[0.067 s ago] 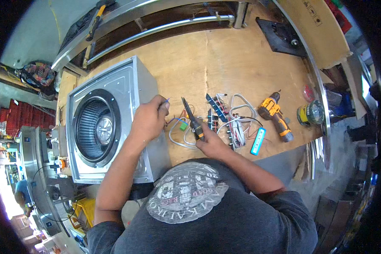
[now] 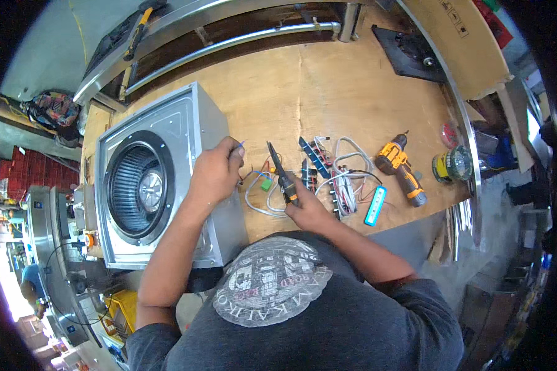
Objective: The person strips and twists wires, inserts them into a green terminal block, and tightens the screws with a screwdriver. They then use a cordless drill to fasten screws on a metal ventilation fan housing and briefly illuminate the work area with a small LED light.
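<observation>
Pliers [image 2: 279,169] in right hand [image 2: 309,211] point lengthwise forward-left; left hand [image 2: 214,171] pinches blue wire [image 2: 241,144].

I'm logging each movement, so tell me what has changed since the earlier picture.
Very little: the pliers shifted slightly right, away from the left hand. Nothing was taken up or let go: the left hand still pinches a blue wire, the right hand holds the pliers. The blower and drill stayed put.
</observation>
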